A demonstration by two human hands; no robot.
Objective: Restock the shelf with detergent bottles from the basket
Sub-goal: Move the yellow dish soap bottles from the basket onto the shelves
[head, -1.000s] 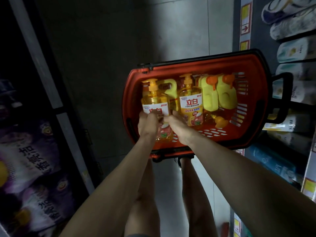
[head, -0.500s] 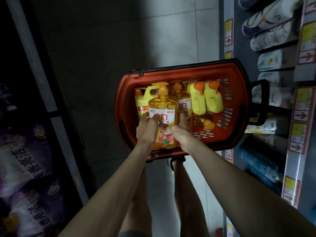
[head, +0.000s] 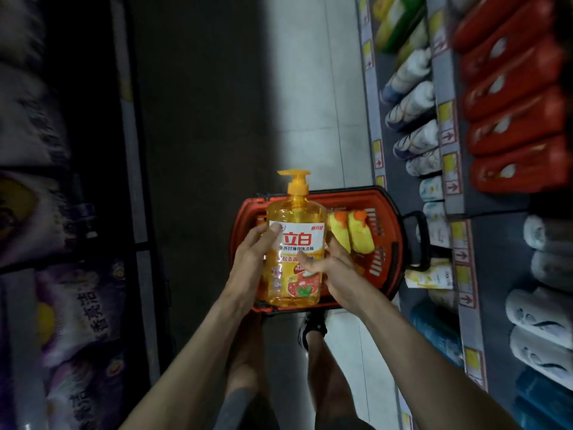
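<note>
A tall pump bottle of dish detergent [head: 297, 240] stands upright in the middle of the frame, lifted above the left part of the red plastic basket [head: 386, 231]. Its body is clear, ribbed plastic filled with amber-yellow liquid, topped by an opaque yellow pump head. A glossy white and red label with bold red Chinese characters wraps the front, with fruit pictures lower down. Both hands are clamped on it: the left hand [head: 251, 259] curls round its left side, and the right hand [head: 338, 271] grips the right side with its thumb across the label. Two opaque yellow bottles with orange caps [head: 356, 237] lie in the basket's slotted shell. At right, a grey shelf [head: 449, 144] carries soft rolled packs [head: 412, 107] and shiny red packs [head: 514, 119].
</note>
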